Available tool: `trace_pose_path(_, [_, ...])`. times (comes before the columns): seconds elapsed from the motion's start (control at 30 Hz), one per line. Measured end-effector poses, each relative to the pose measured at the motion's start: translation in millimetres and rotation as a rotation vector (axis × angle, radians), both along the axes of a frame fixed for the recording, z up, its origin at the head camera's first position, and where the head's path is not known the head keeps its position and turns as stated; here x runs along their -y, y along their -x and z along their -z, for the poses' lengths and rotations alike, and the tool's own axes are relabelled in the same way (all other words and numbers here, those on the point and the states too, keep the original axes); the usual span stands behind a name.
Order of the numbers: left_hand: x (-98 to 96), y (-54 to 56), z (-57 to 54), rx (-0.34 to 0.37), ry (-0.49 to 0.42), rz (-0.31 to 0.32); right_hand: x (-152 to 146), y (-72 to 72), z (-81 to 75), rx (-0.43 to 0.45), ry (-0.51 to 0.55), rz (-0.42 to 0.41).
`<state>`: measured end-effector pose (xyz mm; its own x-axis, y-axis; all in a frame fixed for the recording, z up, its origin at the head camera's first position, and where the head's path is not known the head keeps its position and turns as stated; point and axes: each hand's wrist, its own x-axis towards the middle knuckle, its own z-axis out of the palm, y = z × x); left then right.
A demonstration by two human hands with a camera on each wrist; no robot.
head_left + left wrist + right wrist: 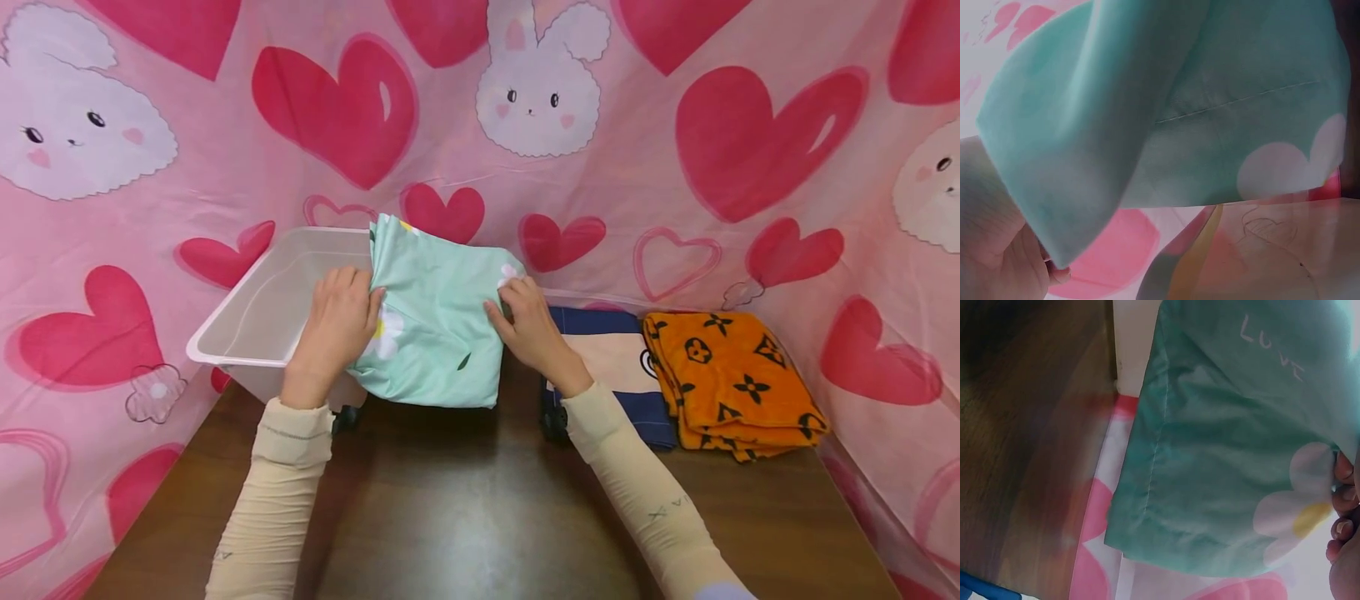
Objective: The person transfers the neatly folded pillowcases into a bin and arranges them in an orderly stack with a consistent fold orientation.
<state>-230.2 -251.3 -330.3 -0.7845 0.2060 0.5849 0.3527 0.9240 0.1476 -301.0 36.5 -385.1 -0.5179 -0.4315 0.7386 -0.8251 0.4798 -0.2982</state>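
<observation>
A folded mint-green cloth [442, 333] printed with white daisies hangs raised above the table, between both hands. The left hand [335, 321] grips its left edge, thumb on the near side. Opposite, the right hand [528, 325] pinches the upper right edge. In the left wrist view a stitched hem runs across the cloth [1260, 144], and a corner droops by the hand. The right wrist view shows pale lettering on the cloth [1222, 425], with fingertips [1344, 497] at its side. Just left of the cloth stands a white plastic bin [236, 321], partly covered by the left hand and the cloth.
Right of the hands lies a folded navy-and-cream cloth [607, 350], partly behind the right wrist. Beside it sits a folded orange towel [738, 375] with black motifs. The brown wooden table [450, 508] meets a pink heart-and-rabbit curtain [622, 167] at the back and sides.
</observation>
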Motion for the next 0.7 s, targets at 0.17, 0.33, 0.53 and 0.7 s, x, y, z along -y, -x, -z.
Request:
trace_pose_path(0.17, [1.0,1.8,0.2,0.006,-0.002,0.005,-0.7,0.4,0.6,0.016,0.003,-0.004])
trace_pose_path(0.33, [2.7,2.9,0.1,0.003,-0.004,0.009,-0.3,1.7,1.9,0.016,0.011,-0.003])
trace_pose_path(0.53, [6.9,4.2,1.3,-0.02,-0.01,0.015,2.6,0.8,1.2,0.017,0.036,-0.003])
trace_pose_path(0.7, [9.7,3.7,0.3,-0.043,-0.024,0.023,5.0,-0.1,-1.8,0.013,0.055,-0.008])
